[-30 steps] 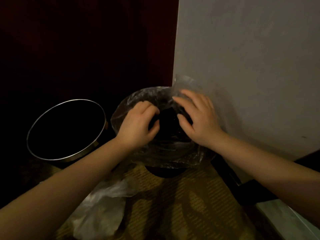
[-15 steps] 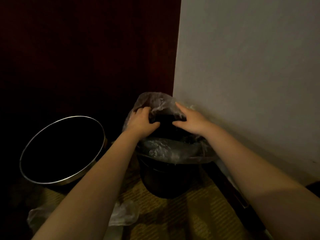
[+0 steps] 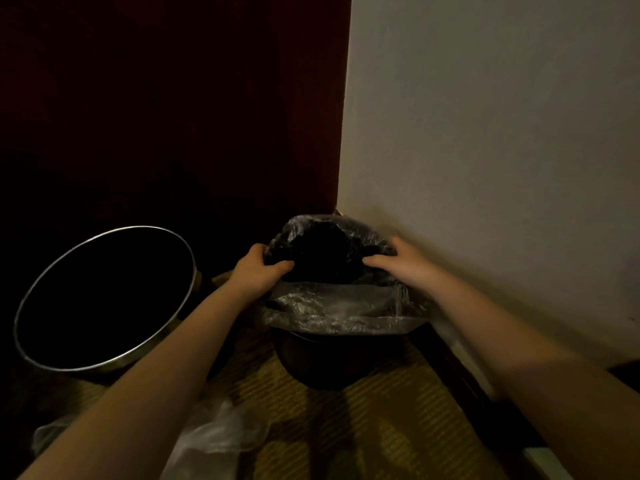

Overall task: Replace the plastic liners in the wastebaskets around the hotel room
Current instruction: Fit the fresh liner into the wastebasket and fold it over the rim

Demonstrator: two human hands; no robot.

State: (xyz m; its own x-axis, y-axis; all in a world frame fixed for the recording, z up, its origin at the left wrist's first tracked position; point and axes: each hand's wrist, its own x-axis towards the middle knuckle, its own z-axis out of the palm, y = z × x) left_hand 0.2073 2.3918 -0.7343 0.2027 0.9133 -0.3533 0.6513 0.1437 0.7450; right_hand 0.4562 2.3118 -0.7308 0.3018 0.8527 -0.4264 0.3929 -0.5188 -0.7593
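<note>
our left hand (image 3: 258,273) has its grip closed on the left edge of the clear plastic liner (image 3: 332,306), with the thumb inside the mouth and the fingers curled over the outside. our right hand (image 3: 403,265) grips the right edge, thumb pointing in across the opening; it is a little blurred. the liner sits in a small dark wastebasket (image 3: 322,365). its near side is folded down over the rim as a crumpled band and its far side stands up above the rim. the wastebasket stands on the patterned carpet (image 3: 363,427) in a corner, just beside the pale wall (image 3: 485,133) on the right and a dark red surface (image 3: 173,98) behind. to the left, apart from it, is a second wastebasket (image 3: 104,299), wider, with a shiny metal rim, its mouth tipped toward us and its inside dark. some crumpled plastic (image 3: 214,434) lies on the carpet by our left forearm. a dark baseboard (image 3: 467,393) runs along the foot of the wall.
</note>
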